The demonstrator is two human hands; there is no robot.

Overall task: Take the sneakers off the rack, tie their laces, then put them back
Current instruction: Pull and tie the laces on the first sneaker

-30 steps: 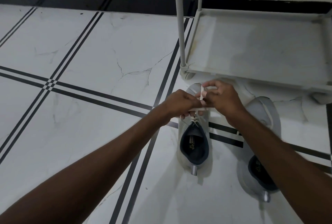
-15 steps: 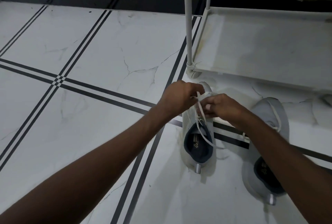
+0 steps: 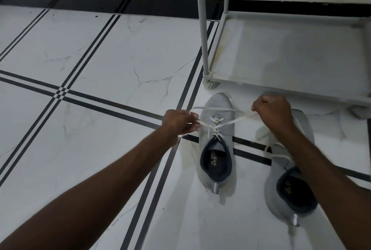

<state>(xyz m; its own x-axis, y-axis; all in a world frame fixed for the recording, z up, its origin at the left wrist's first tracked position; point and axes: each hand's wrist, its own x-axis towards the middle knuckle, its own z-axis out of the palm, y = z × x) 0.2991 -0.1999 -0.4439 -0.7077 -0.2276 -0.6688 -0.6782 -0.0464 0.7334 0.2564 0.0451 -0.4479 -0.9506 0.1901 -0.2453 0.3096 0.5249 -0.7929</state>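
Grey left sneaker (image 3: 217,127) lying on the tiled floor (image 3: 100,59) between the hands, toe pointing away toward the rack (image 3: 281,53), heel nearest. Left hand (image 3: 179,122) and right hand (image 3: 272,112) each pinching a lace (image 3: 236,120) end, pulling outward across the long axis, about equally near. Second sneaker (image 3: 291,195) waiting just right, laces loose.

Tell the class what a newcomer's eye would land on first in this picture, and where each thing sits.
Mid-frame, the left hand and right hand pull white laces taut sideways over the left sneaker on the floor. The right sneaker lies beside it, partly under the right forearm, its laces loose. Behind them, upper right, stands the rack, its bottom shelf bare.
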